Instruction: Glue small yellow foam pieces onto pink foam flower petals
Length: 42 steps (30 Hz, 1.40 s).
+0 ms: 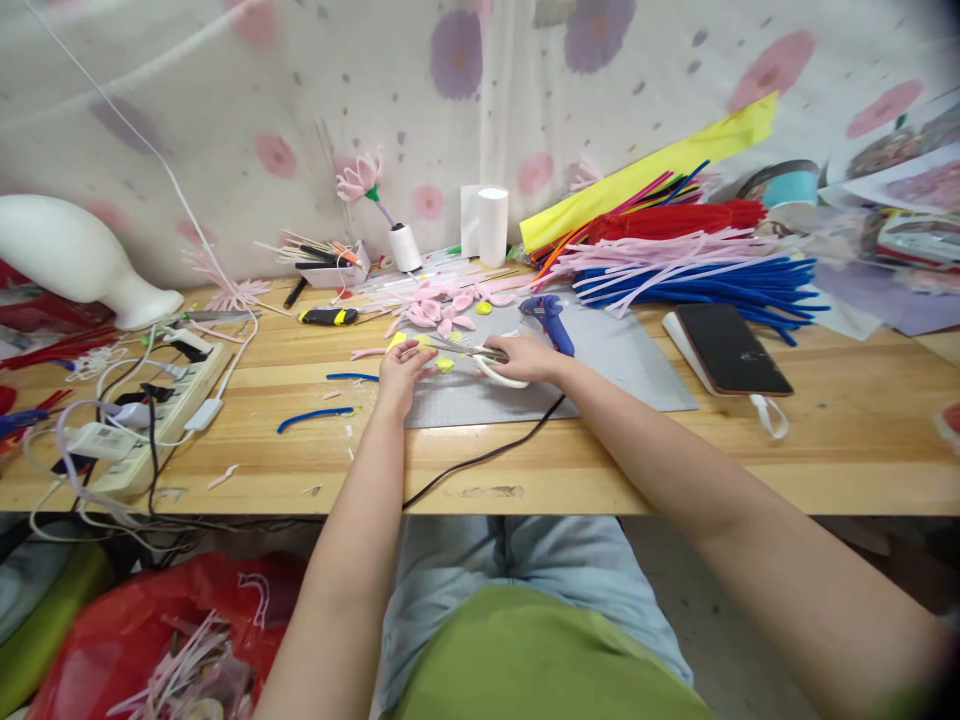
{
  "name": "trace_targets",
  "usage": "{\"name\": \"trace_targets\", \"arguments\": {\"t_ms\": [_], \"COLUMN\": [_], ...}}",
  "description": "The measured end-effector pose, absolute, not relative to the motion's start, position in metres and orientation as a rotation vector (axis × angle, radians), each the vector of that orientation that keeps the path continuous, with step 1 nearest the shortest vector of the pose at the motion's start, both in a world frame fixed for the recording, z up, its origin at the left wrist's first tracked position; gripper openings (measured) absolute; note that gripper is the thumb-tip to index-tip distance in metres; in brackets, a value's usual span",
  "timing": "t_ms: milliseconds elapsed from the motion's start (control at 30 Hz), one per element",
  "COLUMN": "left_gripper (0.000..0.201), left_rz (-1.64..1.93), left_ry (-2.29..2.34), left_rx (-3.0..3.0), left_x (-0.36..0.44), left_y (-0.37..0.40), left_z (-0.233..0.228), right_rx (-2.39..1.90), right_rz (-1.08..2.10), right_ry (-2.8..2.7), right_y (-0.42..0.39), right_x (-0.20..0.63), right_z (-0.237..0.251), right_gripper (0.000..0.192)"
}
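A wooden counter (675,470) runs across the room. A blue glue gun (550,318) sits on a gray mat (622,370), and its black cord (480,460) trails off the front edge. A dark phone (731,348) lies to the right. Behind it are piles of fuzzy blue sticks (720,285), red sticks (675,220) and a yellow sheet (652,170). A white power strip (161,410) lies at the left, near a white foam head (75,260). A red bag (150,630) sits on the floor.
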State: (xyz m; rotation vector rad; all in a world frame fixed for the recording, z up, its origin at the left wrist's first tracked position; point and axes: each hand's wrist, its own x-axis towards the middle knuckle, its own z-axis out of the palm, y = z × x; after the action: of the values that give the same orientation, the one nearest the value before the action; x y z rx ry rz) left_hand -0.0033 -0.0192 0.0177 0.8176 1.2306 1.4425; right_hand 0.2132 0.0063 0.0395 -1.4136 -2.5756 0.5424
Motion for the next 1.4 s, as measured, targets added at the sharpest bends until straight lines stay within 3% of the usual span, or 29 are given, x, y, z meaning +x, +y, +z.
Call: {"name": "trace_targets", "arguments": {"t_ms": [367, 867, 1033, 1233, 1400], "left_gripper": [0.041, 0.042, 0.041, 0.031, 0.045], "left_rz": [1.423, 1.419, 1.354, 0.979, 0.805], "left_ry": [1.127, 1.163, 1.481, 1.919, 1.902], "left_rx": [0.792, 0.766, 1.102, 1.718, 1.906], "left_x": [0.000, -0.002, -0.010, -0.016, -0.024], "left_y": [-0.022, -0.023, -0.025, -0.025, -0.013], "left_z": [0.016, 0.018, 0.010, 0.019, 0.029], "right_rx": [-1.347, -1.400, -1.473, -1.707, -1.742], "right_rz": [0.712, 0.534, 0.502, 0.276, 0.206], "right_ry": [-2.731, -2.714, -2.602, -2.293, -2.183], "right_y": [0.016, 0.014, 0.014, 0.008, 0.004], "right_x": [0.206, 0.204, 0.208, 0.214, 0.213], "right_z": [0.057, 0.056, 0.049, 0.026, 0.016], "right_gripper": [0.059, 0.058, 0.056, 0.053, 0.050]}}
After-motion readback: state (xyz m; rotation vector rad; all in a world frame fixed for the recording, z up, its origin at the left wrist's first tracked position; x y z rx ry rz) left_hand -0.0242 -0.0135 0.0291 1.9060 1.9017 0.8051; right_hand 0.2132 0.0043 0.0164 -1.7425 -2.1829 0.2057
